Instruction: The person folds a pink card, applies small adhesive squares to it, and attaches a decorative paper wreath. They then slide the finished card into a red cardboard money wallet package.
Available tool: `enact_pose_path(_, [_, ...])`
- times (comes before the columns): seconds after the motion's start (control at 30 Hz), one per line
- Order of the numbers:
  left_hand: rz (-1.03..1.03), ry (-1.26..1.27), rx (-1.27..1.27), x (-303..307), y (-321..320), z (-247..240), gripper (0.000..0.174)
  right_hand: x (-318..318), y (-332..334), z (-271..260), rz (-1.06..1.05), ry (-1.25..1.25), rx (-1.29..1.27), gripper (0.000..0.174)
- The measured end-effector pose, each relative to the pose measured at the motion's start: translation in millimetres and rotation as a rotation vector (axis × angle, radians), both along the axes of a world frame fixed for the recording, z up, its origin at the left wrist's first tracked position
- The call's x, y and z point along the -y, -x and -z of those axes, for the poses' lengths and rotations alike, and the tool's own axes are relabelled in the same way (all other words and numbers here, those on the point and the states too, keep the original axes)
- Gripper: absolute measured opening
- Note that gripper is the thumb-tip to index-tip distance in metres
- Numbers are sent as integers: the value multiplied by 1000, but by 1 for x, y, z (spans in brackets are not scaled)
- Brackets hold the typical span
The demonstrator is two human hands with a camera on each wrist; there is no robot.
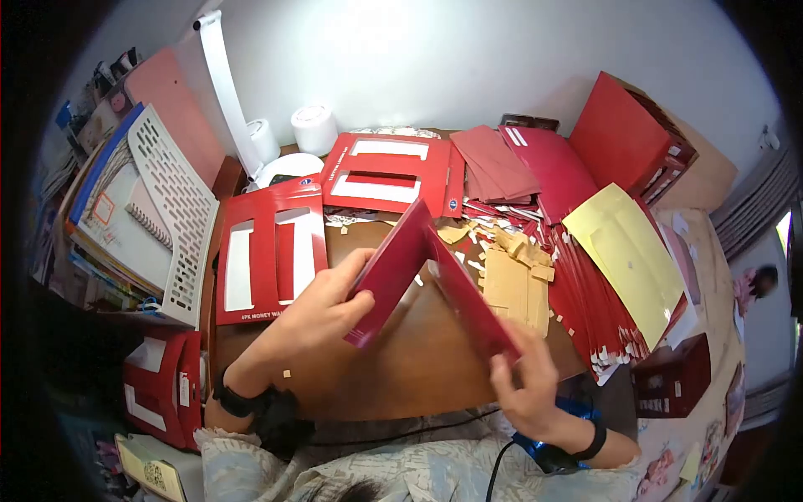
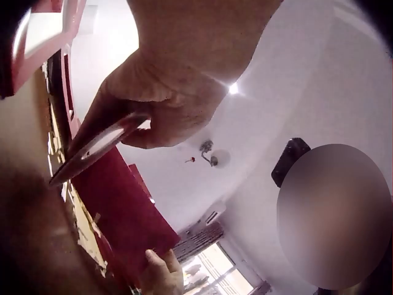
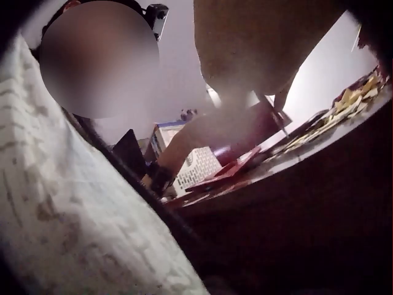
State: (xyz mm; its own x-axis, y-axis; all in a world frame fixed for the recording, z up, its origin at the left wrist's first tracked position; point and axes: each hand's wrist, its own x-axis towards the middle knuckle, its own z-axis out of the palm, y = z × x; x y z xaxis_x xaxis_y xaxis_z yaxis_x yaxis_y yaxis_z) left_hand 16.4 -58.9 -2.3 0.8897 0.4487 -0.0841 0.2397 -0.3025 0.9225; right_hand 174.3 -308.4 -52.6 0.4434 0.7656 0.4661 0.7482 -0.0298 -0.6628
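Observation:
In the head view a dark red card wallet (image 1: 395, 272) is held up over the brown table, its two panels spread in an inverted V with the fold on top. My left hand (image 1: 324, 303) grips the left panel, thumb on the near face. The lower end of the right panel (image 1: 468, 301) is pinched by my right hand (image 1: 529, 378). From the left wrist, the left hand (image 2: 166, 101) shows from below, with the right hand (image 2: 163, 273) at the panel's far corner. The right wrist view shows part of the wallet (image 3: 264, 126); the right fingertips are mostly hidden there.
Red window boxes (image 1: 272, 251) printed with "MONEY WA" lie left and behind. Flattened brown card pieces (image 1: 512, 289) sit right of centre, beside stacked dark red wallets (image 1: 585, 293) under a yellow sheet (image 1: 627, 251). A white lamp (image 1: 226, 92) and a file rack (image 1: 171, 201) stand left.

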Motion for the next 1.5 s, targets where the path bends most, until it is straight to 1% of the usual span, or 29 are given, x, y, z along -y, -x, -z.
enact_pose_path(0.07, [86, -113, 26, 4, 1, 6, 45, -2, 15, 4, -148, 13, -43, 57])
enact_pose_path(0.1, [114, -62, 7, 6, 2, 5, 47, -4, 20, 5, -217, 19, -10, 63])
enact_pose_path(0.13, [116, -62, 3, 8, 3, 4, 47, -7, 25, 4, -254, 35, 2, 64])
enact_pose_path(0.2, [120, 87, -32, 15, 4, 0, 48, -13, 32, 6, -313, 81, 40, 63])
enact_pose_path(0.23, [120, 170, -45, 18, 5, -1, 51, -17, 35, 7, -311, 80, 38, 63])
enact_pose_path(0.27, [120, 170, -47, 22, 5, -5, 51, -21, 37, 9, -334, 94, 53, 62])
enact_pose_path(0.33, [193, 92, -79, 27, 5, -12, 52, -27, 41, 16, -357, 107, 68, 60])
enact_pose_path(0.37, [240, 26, -35, 27, 5, -6, 54, -29, 42, 21, -375, 90, 71, 59])
enact_pose_path(0.4, [241, 26, -35, 26, 4, -3, 54, -30, 43, 24, -393, 74, 74, 57])
enact_pose_path(0.47, [246, -130, -92, 27, 3, 1, 57, -30, 40, 21, -411, 85, 42, 54])
enact_pose_path(0.53, [275, -120, -97, 23, 2, 0, 59, -28, 33, 20, -447, 74, 36, 50])
enact_pose_path(0.57, [301, -114, -102, 20, 1, -2, 61, -26, 27, 17, -422, 40, -1, 46])
enact_pose_path(0.6, [303, -112, -101, 16, 0, -5, 61, -26, 18, 14, -360, -33, 43, 48])
enact_pose_path(0.67, [387, -279, -107, 9, -1, -14, 60, -26, -1, 6, -160, -120, 121, 65])
enact_pose_path(0.73, [433, -280, -152, 5, -3, -23, 60, -33, -21, 6, -34, -168, 21, 87])
enact_pose_path(0.77, [477, -292, -154, 3, -4, -25, 59, -33, -31, 2, -84, -89, -44, 106])
enact_pose_path(0.8, [522, -306, -155, 1, -5, -27, 58, -36, -34, 6, -76, -89, -45, 106])
enact_pose_path(0.87, [542, -306, -216, 0, -8, -26, 57, -41, -37, 19, -223, -25, -271, 112])
enact_pose_path(0.9, [551, -343, -167, -3, -8, -19, 57, -41, -29, 12, -310, -20, -479, 113])
enact_pose_path(0.97, [563, -376, -120, -5, -9, -14, 56, -41, -27, 25, -299, 9, -440, 111])
enact_pose_path(1.03, [611, -392, -206, -6, -10, -14, 54, -44, -25, 28, -263, 47, -343, 106])
enact_pose_path(1.07, [612, -392, -208, -4, -11, -17, 54, -45, -25, 30, -263, 46, -345, 106])
enact_pose_path(1.13, [623, -427, -463, 1, -12, -26, 51, -46, -26, 36, -253, 51, -341, 101])
enact_pose_path(1.17, [624, -427, -465, 1, -11, -25, 51, -47, -25, 37, -253, 51, -342, 101])
enact_pose_path(1.23, [609, -514, -296, 0, -7, -20, 50, -48, -24, 38, -242, 10, -338, 99])
enact_pose_path(1.27, [610, -512, -295, 0, -7, -19, 50, -49, -23, 38, -240, 12, -338, 99])
enact_pose_path(1.33, [594, -578, -372, 0, -8, -18, 49, -50, -21, 38, -261, -62, -530, 102])
enact_pose_path(1.47, [646, -593, -350, 1, -7, -13, 49, -52, -21, 43, -292, -52, -562, 104])
enact_pose_path(1.5, [659, -604, -330, 5, -7, -13, 49, -52, -19, 44, -304, -25, -509, 105])
